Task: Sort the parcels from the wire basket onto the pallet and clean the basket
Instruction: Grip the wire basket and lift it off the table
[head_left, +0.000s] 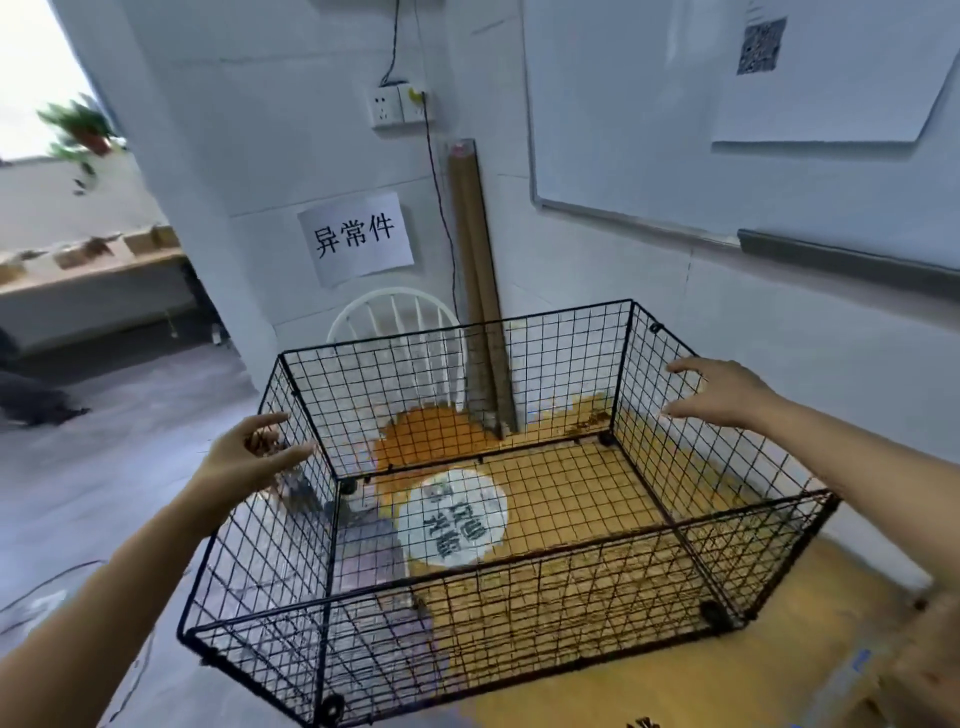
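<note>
Standing on an orange-painted floor (701, 675) in a room corner, a black wire basket (519, 597) fills the middle of the view. Both hands reach out with fingers spread and relaxed, gripping nothing: the left hand (249, 454) is just beside the basket's left wall, the right hand (727, 395) at its right rim. A white chair (395, 332) stands behind.
</note>
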